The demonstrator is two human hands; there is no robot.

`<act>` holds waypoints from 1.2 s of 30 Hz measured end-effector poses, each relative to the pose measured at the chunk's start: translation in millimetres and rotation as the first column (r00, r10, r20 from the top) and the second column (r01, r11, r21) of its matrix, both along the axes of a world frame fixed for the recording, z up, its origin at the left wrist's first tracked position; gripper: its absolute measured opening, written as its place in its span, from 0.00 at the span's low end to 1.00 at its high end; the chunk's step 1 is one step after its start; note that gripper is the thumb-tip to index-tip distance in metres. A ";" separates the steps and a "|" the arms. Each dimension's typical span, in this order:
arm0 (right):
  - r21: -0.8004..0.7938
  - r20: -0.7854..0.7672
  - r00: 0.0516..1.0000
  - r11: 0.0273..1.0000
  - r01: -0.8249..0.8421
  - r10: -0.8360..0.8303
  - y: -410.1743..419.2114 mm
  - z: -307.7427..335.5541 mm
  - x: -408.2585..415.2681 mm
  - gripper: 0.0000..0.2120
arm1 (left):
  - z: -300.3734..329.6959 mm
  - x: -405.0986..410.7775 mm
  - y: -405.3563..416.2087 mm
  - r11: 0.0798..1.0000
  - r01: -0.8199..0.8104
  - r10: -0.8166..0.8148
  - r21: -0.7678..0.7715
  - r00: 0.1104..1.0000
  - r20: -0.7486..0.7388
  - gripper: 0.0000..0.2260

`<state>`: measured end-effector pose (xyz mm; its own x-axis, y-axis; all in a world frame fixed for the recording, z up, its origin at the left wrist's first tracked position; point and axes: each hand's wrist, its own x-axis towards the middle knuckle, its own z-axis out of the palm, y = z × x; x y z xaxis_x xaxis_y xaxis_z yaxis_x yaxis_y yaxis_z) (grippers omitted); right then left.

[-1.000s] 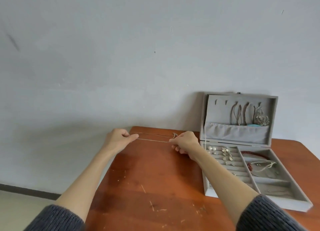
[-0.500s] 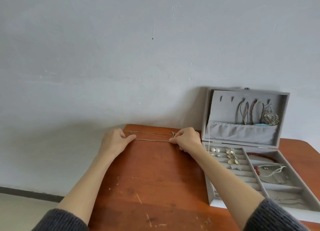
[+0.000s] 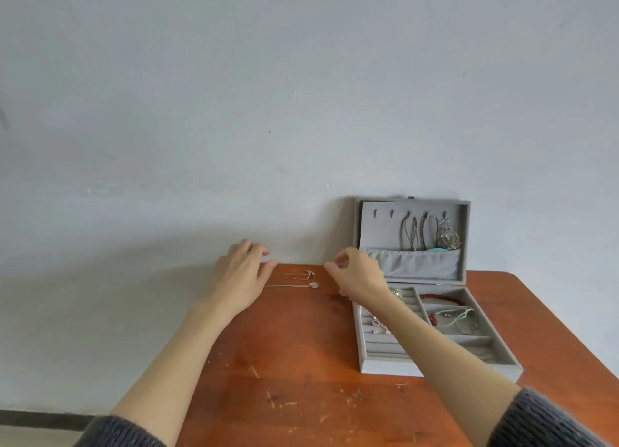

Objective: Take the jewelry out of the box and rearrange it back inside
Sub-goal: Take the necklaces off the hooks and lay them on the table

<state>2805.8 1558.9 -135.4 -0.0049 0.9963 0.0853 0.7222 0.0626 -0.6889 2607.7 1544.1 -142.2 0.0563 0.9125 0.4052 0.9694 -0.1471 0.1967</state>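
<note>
Two pendant necklaces [image 3: 294, 279] lie on the counter [image 3: 301, 363] left of the open jewelry box [image 3: 435, 332]; left hand [image 3: 239, 276] and right hand [image 3: 358, 279] hover beside them, fingers loose, holding nothing. Most pieces remain boxed.

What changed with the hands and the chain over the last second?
Both hands let go of the thin necklace, which was pinched taut between them. It now lies on the table beside another chain. The right hand has drawn back toward the jewelry box, fingers loosely curled and holding nothing; the left hand has opened over the chains' left ends. The box stays open, its contents unmoved.
</note>
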 end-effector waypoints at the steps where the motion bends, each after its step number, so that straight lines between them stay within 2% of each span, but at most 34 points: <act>1: 0.034 0.041 0.999 0.999 0.002 -0.004 -11.0 9.5 8.1 0.16 | 8.8 9.5 -8.3 0.999 0.037 -0.037 0.031 0.999 -0.009 0.16; 6: 0.163 0.229 0.971 0.986 0.024 -0.061 -67.1 41.3 58.6 0.17 | 38.1 59.5 -52.9 0.967 0.207 -0.201 0.148 0.978 -0.051 0.15; 15: 0.223 0.307 0.946 0.974 0.031 -0.101 -125.2 64.4 126.6 0.17 | 54.7 130.8 -96.5 0.937 0.299 -0.275 0.182 0.951 -0.144 0.14; 19: 0.246 0.269 0.956 0.968 0.052 -0.120 -121.2 68.7 146.0 0.16 | 54.8 151.5 -92.9 0.931 0.321 -0.298 0.172 0.943 -0.144 0.14; 24: 0.184 0.176 0.977 0.979 0.088 -0.121 -102.7 53.1 161.6 0.16 | 44.9 166.9 -72.9 0.931 0.342 -0.327 0.131 0.937 -0.120 0.14; 32: 0.165 0.100 0.990 0.983 0.083 -0.100 -18.2 31.5 163.7 0.15 | 29.5 190.2 11.9 0.962 0.250 -0.237 0.113 0.965 -0.114 0.14; 36: 0.204 0.089 0.989 0.974 0.101 -0.121 22.8 18.9 157.1 0.13 | 22.0 204.4 49.0 0.956 0.239 -0.202 0.172 0.957 -0.207 0.14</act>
<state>2963.0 1581.7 -116.6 0.0865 0.9543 0.2861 0.7969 0.1061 -0.5947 2812.1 1593.1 -120.1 0.3379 0.7738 0.5358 0.9248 -0.3786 -0.0365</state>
